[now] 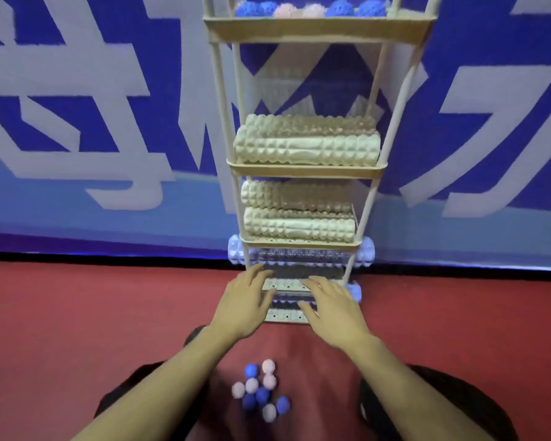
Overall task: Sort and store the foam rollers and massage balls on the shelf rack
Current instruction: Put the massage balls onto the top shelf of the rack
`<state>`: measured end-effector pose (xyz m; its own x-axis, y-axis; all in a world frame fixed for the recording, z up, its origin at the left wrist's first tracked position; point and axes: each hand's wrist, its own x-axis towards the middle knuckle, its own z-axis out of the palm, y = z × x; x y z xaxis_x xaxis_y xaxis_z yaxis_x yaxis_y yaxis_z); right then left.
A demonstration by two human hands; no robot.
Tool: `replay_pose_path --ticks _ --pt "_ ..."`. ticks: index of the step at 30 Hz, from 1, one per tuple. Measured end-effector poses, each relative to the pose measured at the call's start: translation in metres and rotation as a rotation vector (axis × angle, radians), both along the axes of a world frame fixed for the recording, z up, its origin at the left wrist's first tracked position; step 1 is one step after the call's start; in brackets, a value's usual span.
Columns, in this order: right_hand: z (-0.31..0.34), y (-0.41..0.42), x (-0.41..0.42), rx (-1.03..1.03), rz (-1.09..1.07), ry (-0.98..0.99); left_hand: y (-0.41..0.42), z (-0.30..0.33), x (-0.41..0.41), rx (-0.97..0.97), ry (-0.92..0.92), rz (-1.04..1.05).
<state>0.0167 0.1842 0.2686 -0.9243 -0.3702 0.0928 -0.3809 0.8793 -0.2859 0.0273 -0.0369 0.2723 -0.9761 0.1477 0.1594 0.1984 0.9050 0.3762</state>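
Shelf rack (pixel 310 171), tall and cream-coloured, stands on the red floor (pixel 77 313) against a blue and grey patterned wall (pixel 109 106) at the far side. Its top tier carries a row of blue and pink spiky massage balls (pixel 312 9). The next tier down holds cream foam rollers (pixel 307 144) lying crosswise, one behind the other, and the tier below holds more cream rollers (pixel 299 221), also stacked crosswise. On the lowest tiers lie pale lavender rollers (pixel 299 256), longer than the shelf, so that their ends stick out past the posts on the left and the right. Both arms reach forward to the bottom of the rack. The left hand (pixel 245 305) rests with fingers spread and fairly straight at the near left edge of the lowest shelves, its grip released. The right hand (pixel 334 308) lies likewise, fingers spread over the near lavender roller (pixel 354 291), whose end shows just right of it; it presses rather than clasps. Nearer, on the floor between the person's knees, sits a loose cluster of small balls (pixel 261 391), blue and pink, touching one another.
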Motion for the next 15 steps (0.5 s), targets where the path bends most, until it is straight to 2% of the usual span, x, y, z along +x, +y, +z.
replay_pose_path --ticks 7,11,15 --pt "-0.146 -0.002 0.027 0.087 -0.045 -0.373 -0.019 -0.155 0.002 -0.132 -0.387 -0.110" --pt "-0.223 -0.011 0.018 0.136 -0.054 -0.526 -0.030 -0.239 0.000 -0.019 -0.611 -0.035" --pt "-0.301 -0.030 -0.001 0.128 -0.048 -0.666 -0.046 -0.324 -0.002 0.131 -0.796 0.150"
